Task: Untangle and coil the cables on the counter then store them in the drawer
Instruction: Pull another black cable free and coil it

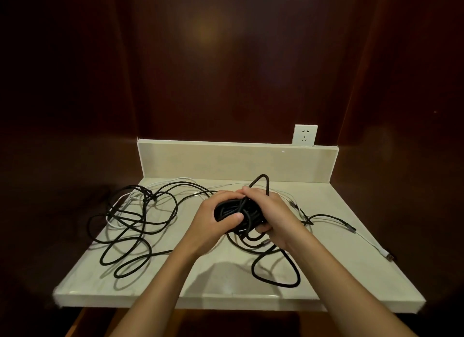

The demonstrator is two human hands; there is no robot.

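A bundle of coiled black cable (234, 212) is held above the middle of the cream counter (175, 281). My left hand (213, 223) grips its left side, thumb across the front. My right hand (272, 216) grips the right side, fingers curled over the top. One black loop (263, 179) pokes up behind my hands. Loose black cable (130, 231) sprawls in tangled loops over the left half of the counter, and another loop (276, 274) hangs below the bundle at the front. A white cable (118, 203) runs under the black ones at the left.
A white cable with a plug end (388, 256) lies at the counter's right edge, beside a black connector lead (334, 219). A white wall socket (304, 135) sits above the cream backsplash (226, 160). Dark wood panels surround the counter. No drawer is in view.
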